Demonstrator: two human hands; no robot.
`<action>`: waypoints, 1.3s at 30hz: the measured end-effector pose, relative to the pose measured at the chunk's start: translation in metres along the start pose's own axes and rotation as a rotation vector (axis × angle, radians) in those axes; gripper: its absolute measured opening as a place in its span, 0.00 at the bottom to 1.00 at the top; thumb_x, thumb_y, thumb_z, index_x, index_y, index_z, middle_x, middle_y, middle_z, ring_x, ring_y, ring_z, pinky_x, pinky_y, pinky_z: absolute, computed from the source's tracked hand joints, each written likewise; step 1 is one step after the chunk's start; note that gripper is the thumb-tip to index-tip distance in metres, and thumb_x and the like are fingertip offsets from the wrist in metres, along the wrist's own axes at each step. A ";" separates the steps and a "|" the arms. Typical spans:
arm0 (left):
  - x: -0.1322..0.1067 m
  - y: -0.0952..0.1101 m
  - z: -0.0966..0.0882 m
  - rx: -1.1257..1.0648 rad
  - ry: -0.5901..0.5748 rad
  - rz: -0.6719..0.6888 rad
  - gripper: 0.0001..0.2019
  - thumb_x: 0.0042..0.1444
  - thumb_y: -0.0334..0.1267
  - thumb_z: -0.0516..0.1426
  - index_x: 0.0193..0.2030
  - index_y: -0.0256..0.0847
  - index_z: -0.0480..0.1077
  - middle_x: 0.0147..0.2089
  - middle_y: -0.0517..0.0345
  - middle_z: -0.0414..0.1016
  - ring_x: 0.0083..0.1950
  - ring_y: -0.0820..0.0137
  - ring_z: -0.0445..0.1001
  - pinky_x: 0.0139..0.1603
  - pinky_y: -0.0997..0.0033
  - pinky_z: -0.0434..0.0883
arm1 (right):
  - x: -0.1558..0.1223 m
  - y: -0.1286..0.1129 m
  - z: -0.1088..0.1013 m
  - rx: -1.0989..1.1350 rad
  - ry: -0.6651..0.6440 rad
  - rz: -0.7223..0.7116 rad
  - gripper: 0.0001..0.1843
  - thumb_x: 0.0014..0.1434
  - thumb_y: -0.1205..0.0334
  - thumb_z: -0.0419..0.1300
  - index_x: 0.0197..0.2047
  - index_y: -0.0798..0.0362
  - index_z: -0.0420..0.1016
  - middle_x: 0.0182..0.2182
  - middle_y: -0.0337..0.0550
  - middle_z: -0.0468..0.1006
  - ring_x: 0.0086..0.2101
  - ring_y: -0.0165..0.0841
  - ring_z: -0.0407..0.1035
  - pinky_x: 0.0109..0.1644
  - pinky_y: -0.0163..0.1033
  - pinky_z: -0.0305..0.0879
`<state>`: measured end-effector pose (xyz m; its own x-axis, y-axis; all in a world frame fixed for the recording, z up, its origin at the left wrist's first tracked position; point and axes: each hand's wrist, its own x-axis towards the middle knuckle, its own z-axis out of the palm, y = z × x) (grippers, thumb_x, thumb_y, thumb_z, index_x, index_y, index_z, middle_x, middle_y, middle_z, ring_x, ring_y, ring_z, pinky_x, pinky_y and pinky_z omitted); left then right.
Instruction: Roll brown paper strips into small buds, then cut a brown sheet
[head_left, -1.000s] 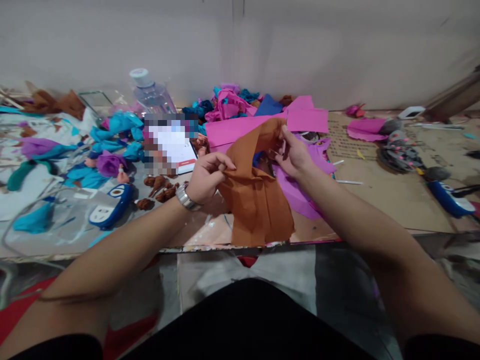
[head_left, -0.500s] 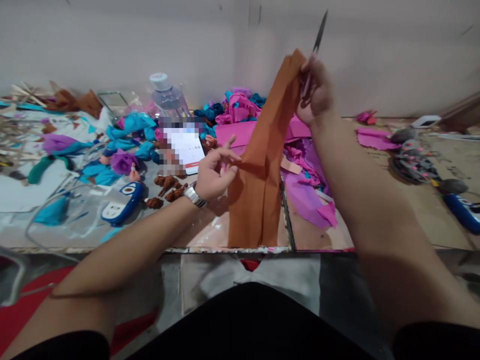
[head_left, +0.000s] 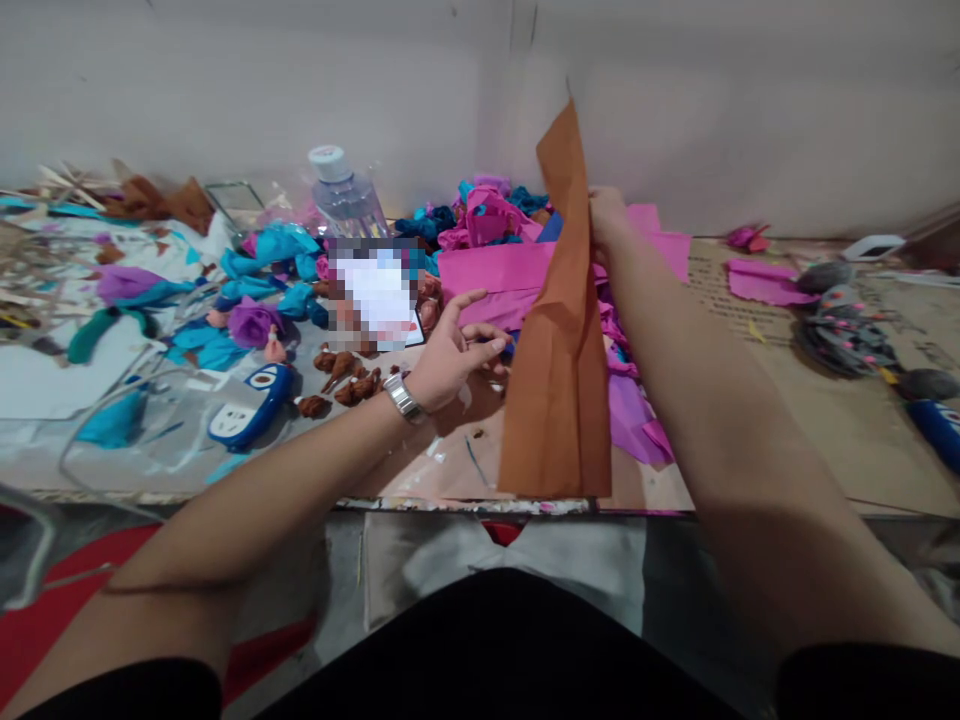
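Note:
A long, folded strip of brown crepe paper [head_left: 555, 400] stands up from the table's front edge, its upper end twisted above my right hand [head_left: 609, 225]. That hand is closed behind the strip's right edge, on scissors whose dark tip [head_left: 568, 88] pokes out over the paper's top; the strip hides their handles and most of its fingers. My left hand [head_left: 450, 360], with a metal watch [head_left: 405, 398] on its wrist, is at the strip's left side. Its fingers are apart and nothing shows in them. Pink crepe paper [head_left: 487, 268] lies behind both hands.
A clear bottle [head_left: 349, 205] and a phone [head_left: 379, 300] stand and lie left of centre. Brown twisted paper pieces [head_left: 345, 372] and a blue tape dispenser [head_left: 255, 405] are nearer. Cardboard [head_left: 810, 400] and a dark grey bundle with pink dots [head_left: 844, 335] lie at right.
The brown strip has swung right and turned more upright. My right hand has come lower, and the scissors' blade is now mostly behind the paper. My left hand has come off the strip's surface.

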<state>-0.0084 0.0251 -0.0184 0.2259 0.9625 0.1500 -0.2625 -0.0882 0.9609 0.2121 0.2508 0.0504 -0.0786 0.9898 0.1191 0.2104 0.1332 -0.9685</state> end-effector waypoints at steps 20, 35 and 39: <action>-0.011 0.009 0.012 0.186 -0.198 -0.196 0.29 0.61 0.45 0.67 0.66 0.44 0.65 0.40 0.54 0.78 0.34 0.68 0.82 0.32 0.72 0.76 | 0.009 0.005 0.047 -0.871 0.389 -0.132 0.18 0.69 0.55 0.62 0.52 0.62 0.78 0.54 0.62 0.75 0.48 0.43 0.72 0.59 0.55 0.68; -0.009 0.009 0.010 0.220 -0.184 -0.327 0.33 0.61 0.45 0.67 0.71 0.44 0.64 0.43 0.48 0.81 0.40 0.63 0.85 0.26 0.78 0.72 | -0.027 0.019 0.028 -0.911 0.287 -0.413 0.15 0.68 0.47 0.62 0.42 0.51 0.77 0.59 0.53 0.72 0.60 0.53 0.61 0.64 0.63 0.58; -0.006 0.004 0.010 0.083 -0.184 -0.356 0.30 0.59 0.44 0.69 0.67 0.43 0.70 0.42 0.48 0.82 0.37 0.64 0.85 0.29 0.72 0.76 | -0.047 0.028 0.029 -0.754 0.123 -0.490 0.19 0.68 0.41 0.59 0.39 0.48 0.76 0.45 0.52 0.78 0.51 0.50 0.68 0.62 0.58 0.63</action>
<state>-0.0016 0.0165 -0.0130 0.4554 0.8752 -0.1634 -0.0628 0.2147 0.9747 0.1936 0.2067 0.0115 -0.2319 0.8061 0.5445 0.7664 0.4961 -0.4080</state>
